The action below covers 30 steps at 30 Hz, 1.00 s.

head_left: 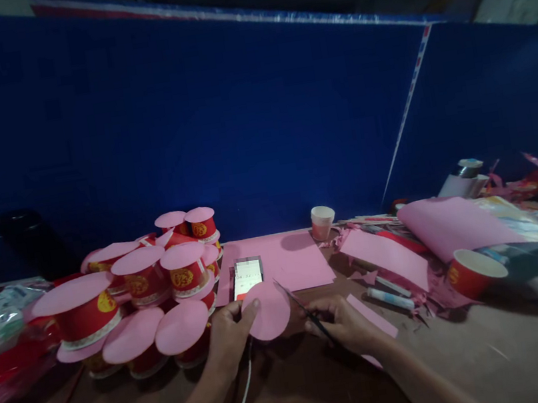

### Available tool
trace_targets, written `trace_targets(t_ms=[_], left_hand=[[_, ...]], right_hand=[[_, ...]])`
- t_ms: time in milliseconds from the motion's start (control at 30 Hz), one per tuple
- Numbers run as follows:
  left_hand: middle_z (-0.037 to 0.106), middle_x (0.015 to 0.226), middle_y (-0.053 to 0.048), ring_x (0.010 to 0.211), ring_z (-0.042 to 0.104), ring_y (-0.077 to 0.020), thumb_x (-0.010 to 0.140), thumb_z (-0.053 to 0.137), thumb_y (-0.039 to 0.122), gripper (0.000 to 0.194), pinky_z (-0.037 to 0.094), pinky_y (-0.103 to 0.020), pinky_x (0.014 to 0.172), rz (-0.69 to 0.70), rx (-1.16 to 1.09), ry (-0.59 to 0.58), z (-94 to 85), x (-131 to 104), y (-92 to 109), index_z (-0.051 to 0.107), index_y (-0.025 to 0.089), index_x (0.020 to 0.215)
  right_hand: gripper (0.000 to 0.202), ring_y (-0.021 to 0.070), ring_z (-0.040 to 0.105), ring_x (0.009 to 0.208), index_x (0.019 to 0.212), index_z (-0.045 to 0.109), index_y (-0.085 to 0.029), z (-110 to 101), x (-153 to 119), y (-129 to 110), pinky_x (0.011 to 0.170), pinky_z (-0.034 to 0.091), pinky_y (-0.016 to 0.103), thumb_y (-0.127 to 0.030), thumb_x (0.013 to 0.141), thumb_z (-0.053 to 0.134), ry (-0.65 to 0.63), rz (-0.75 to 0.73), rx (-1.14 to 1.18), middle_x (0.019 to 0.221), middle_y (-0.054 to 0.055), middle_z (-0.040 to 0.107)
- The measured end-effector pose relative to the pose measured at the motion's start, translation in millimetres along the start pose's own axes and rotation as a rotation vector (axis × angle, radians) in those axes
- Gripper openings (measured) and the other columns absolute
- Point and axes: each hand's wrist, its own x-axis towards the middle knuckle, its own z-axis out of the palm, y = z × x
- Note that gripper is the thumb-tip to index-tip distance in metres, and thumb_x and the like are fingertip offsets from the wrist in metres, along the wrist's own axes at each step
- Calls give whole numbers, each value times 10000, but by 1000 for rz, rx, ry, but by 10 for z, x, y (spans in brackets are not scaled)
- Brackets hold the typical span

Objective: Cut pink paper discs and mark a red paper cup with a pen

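My left hand (231, 335) is closed on the left edge of a pink paper disc (269, 312), thumb on top. In my right hand (340, 322) is a pair of scissors (298, 298), its blades pointing up and left toward the disc's right edge. The fingers wrap around the dark handles. Behind the disc lies a phone (247, 279) with a lit screen, partly covered by the disc. The phone rests on a large pink paper sheet (298, 261). A white cable (245, 400) runs from below the disc toward me.
At left stand stacked red paper cups (142, 284) topped with pink discs. To the right lie pink paper pieces (388, 254), a marker (390, 298), scraps and a red cup (476, 271). Another cup (322, 222) stands near the blue partition (257, 122). Plastic wrapping (8, 321) lies far left.
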Motion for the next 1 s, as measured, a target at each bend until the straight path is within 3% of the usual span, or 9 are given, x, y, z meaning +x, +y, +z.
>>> trace_targets(t_ms=[133, 467, 733, 1000], left_hand=[[540, 507, 33, 504, 453, -99, 670, 650, 382, 265, 357, -190, 466, -11, -11, -4, -2, -1, -22, 612, 136, 577], [597, 601, -4, 575, 523, -138, 699, 624, 411, 295, 410, -229, 527, -32, -89, -94, 34, -44, -39, 657, 123, 751], [617, 610, -7, 594, 538, -147, 685, 634, 398, 274, 422, -239, 555, -3, -87, -93, 47, -64, 17, 665, 128, 722], [657, 672, -30, 643, 586, -180, 664, 645, 353, 285, 469, -270, 594, 27, -94, -87, 56, -86, 23, 687, 128, 834]], right_hand=[[233, 56, 365, 444, 879, 650, -147, -17, 13, -12, 397, 296, 162, -331, 736, 648, 42, -10, 48, 549, -51, 478], [358, 84, 456, 450, 993, 574, -130, -26, 144, 38, 430, 379, 193, -384, 743, 622, 403, -81, 143, 539, -51, 494], [317, 151, 571, 580, 1026, 586, -130, -20, 131, 60, 539, 453, 248, -341, 789, 567, 423, -136, -86, 665, 22, 611], [292, 188, 625, 683, 1056, 546, -157, 16, 103, 45, 635, 481, 269, -283, 793, 539, 447, -180, -287, 774, 44, 665]])
